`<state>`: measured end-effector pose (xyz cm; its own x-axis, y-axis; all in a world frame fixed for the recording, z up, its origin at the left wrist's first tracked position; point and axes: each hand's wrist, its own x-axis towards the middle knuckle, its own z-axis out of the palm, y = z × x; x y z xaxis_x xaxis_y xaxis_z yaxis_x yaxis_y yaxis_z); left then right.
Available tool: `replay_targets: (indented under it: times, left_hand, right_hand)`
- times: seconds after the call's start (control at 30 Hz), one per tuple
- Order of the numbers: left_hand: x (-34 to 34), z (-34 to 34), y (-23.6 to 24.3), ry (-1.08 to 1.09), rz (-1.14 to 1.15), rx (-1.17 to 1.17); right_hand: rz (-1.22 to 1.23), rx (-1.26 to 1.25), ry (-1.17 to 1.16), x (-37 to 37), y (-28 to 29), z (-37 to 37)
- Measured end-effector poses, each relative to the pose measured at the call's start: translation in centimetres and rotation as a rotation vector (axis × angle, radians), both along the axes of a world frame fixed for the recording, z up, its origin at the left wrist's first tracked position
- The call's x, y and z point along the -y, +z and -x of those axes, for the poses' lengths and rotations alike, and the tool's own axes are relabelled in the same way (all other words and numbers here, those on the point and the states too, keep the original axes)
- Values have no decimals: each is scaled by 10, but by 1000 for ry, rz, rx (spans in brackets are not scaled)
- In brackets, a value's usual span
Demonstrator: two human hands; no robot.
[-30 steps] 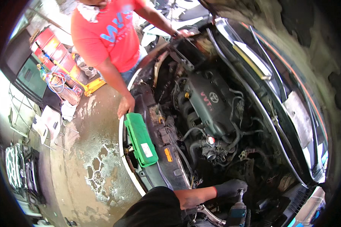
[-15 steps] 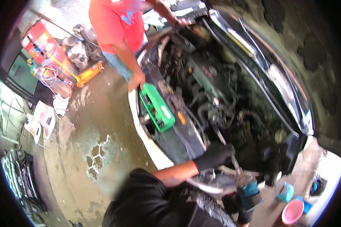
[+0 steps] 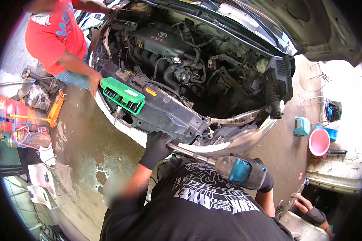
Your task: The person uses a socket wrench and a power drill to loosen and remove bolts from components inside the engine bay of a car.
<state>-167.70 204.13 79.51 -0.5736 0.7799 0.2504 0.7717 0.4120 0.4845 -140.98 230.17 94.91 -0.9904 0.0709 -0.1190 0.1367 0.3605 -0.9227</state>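
Observation:
My left hand (image 3: pixel 157 148), in a black glove, is closed around the far end of a long metal extension bar (image 3: pixel 195 155). The bar is fitted to a teal and grey cordless impact wrench (image 3: pixel 241 172). Behind that tool my right hand (image 3: pixel 266 181), also gloved, wraps its grip; most of its fingers are hidden. The wrench lies across the front of my black shirt, just short of the car's white front edge (image 3: pixel 225 149). Beyond is the open engine bay, with a black engine cover (image 3: pixel 159 40).
At left, a person in a red shirt (image 3: pixel 52 40) has a hand beside a green plastic case (image 3: pixel 122 95) on the car's front panel. An orange floor jack (image 3: pixel 57 108) and chairs (image 3: pixel 42 178) stand left. At right are a pink basin (image 3: pixel 319 142) and another person's limb (image 3: pixel 303 204).
My view has swung right. The impact wrench and bar have come back from over the engine bay to in front of my body, the bar now pointing left. Both hands still hold them.

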Motion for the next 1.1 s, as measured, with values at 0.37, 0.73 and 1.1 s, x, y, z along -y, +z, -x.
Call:
replay_targets:
  times: [0.37,0.73,1.1]
  left_hand:
    - [-8,15,-40,-75,85,35]
    - [8,49,-81,52,270,-29]
    - [42,93,-115,115,286,-75]
  right_hand:
    - [-670,-99,350,12,-40,59]
    - [-967,-315,509,-10,-202,104]
    - [-1075,-222,584,5,-241,180]
